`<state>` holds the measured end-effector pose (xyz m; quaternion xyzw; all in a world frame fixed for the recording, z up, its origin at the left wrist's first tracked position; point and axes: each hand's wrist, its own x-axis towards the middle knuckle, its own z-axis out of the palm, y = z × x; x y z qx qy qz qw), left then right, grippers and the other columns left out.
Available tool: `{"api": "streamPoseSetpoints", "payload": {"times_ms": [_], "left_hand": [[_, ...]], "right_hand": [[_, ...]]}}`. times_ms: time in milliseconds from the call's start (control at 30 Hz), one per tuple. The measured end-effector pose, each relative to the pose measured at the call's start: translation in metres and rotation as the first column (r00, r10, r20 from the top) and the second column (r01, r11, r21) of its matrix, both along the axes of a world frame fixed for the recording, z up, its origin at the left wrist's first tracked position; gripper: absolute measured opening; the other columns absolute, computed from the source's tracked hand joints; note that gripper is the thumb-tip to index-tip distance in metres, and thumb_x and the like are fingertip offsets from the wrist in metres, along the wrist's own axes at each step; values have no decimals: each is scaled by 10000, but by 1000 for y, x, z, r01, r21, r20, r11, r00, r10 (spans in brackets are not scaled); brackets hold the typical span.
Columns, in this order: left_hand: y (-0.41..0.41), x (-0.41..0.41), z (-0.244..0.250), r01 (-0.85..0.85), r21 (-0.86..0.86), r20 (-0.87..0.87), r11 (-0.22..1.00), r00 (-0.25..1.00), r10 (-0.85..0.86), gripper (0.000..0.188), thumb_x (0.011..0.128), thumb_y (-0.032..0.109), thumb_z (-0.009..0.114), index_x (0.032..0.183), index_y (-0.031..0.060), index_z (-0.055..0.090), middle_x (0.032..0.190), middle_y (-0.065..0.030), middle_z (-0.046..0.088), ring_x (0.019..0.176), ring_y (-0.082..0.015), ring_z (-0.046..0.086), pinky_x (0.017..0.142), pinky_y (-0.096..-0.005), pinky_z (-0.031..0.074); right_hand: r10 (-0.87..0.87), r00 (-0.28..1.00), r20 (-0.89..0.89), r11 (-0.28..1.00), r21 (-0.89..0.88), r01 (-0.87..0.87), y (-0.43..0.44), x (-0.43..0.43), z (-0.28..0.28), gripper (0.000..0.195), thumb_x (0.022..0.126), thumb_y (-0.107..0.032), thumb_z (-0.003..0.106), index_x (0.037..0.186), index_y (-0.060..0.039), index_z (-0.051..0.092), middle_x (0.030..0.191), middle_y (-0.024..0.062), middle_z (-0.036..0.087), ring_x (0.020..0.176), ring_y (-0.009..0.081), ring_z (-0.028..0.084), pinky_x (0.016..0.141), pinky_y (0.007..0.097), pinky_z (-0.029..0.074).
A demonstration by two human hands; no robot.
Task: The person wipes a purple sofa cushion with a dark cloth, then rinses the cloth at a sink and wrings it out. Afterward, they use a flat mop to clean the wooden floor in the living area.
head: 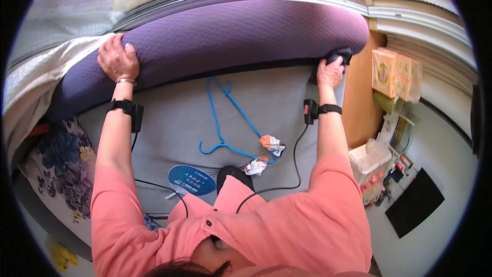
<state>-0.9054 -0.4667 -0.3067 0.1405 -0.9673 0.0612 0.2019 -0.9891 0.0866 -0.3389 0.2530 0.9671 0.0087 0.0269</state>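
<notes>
A long padded backrest (230,34) in purple textured fabric runs across the far side of a grey bed or seat surface (169,119). My left hand (118,58) lies on its left part, palm down, with nothing held. At the right end, my right hand (331,71) grips a small black object (340,55) against the backrest's lower edge; its exact kind is unclear. Between my arms lies a blue hanger (215,111), with two small white-and-orange socks (271,143) at its near end. A blue hand fan (192,180) bearing writing lies close to my knees.
Behind the backrest is a sliding window track (184,2). At left are a pale curtain (34,73) and floral fabric (65,161). Tissue packs (396,73), a white container (369,157) and a black screen (415,202) stand at right. Cables hang from both wrist devices.
</notes>
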Motion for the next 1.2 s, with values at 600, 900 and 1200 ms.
{"api": "streamPoseSetpoints", "payload": {"times_ms": [600, 900, 1200], "left_hand": [[-65, 165, -13, -454, 289, -133, 843, 853, 505, 454, 922, 357, 474, 1351, 208, 463, 1360, -17, 479, 1318, -303, 344, 1033, -524, 314], [-54, 305, -101, -691, 184, 120, 699, 721, 682, 558, 933, 373, 464, 1452, 240, 309, 1522, 0, 265, 1423, -321, 178, 1019, -688, 223], [-52, 310, -94, -680, 238, 107, 694, 728, 677, 567, 898, 355, 462, 1436, 220, 343, 1525, -18, 268, 1419, -334, 185, 1032, -687, 181]], "right_hand": [[438, 720, -538, 44, -788, -615, -259, 61, 150, 264, 760, -132, 626, 985, 6, 619, 794, 61, 631, 739, 134, 569, 728, 293, 481], [796, 170, -581, -4, -285, -958, -520, 85, 75, 315, 737, -266, 714, 1015, -175, 598, 1040, 173, 584, 799, 381, 656, 720, 449, 553], [933, 185, -310, 181, -43, -983, -362, 52, 71, 468, 685, -199, 765, 1128, -223, 613, 1135, 110, 592, 867, 341, 657, 683, 424, 564]]}}
